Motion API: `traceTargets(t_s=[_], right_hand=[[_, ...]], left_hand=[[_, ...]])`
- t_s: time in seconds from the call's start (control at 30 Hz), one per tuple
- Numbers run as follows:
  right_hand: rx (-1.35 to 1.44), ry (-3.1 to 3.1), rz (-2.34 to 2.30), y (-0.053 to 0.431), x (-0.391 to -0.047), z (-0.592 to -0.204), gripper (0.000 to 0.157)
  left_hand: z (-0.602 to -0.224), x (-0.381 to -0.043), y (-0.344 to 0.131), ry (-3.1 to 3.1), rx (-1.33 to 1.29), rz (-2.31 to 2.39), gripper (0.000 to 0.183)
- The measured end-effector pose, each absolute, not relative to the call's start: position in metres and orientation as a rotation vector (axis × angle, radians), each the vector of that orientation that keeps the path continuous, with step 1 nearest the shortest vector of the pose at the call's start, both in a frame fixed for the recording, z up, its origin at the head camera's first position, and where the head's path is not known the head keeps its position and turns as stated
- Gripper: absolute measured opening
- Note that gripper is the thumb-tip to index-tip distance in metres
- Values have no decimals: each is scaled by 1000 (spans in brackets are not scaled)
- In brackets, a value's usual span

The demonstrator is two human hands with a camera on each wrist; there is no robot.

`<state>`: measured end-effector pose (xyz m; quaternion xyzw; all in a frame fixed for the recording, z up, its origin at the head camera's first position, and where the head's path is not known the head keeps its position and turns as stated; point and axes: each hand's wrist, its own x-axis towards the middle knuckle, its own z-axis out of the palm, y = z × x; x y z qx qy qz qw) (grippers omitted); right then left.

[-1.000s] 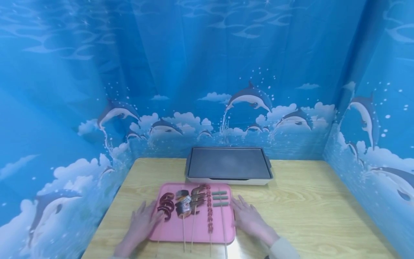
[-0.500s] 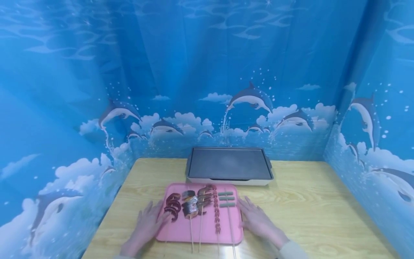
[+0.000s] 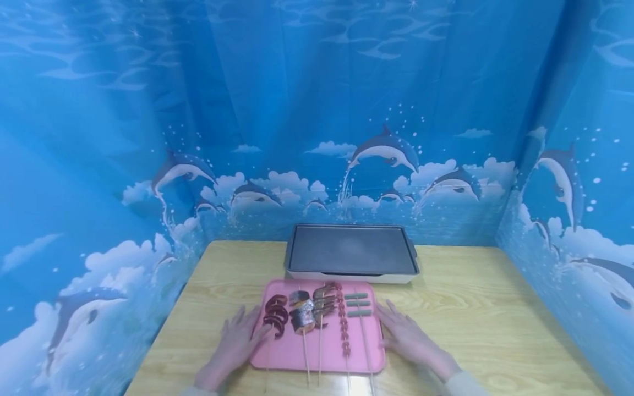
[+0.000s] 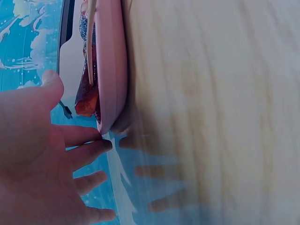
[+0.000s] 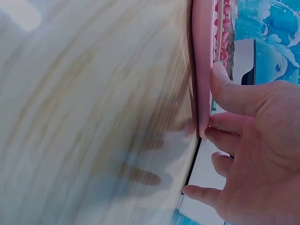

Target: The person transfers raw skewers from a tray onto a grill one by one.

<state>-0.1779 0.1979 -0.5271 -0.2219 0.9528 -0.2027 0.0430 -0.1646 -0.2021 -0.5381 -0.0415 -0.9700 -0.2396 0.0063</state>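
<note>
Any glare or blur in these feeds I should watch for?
Head: left hand and right hand look slightly blurred, bright glare on the table below the pink tray; right wrist: white glare spot, upper left; left wrist: glossy table mirrors the fingers.

- My table [image 3: 505, 319] is yellowish, with wavy wood lines.
- Near its back edge I see a flat black grill [image 3: 353, 250] with pale sides.
- Blue walls [image 3: 317, 82] stand behind and beside it, maybe cloth, with jumping dolphins [image 3: 378, 143] and puffy white clouds [image 3: 287, 183].
</note>
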Motion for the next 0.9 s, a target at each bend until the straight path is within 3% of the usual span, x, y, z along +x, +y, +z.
traceTargets(t_s=[0.9], right_hand=[[-609,2910,-639,250,-175,-519,77]], left_hand=[[-535,-169,-160,-3059,-310,-765,67]])
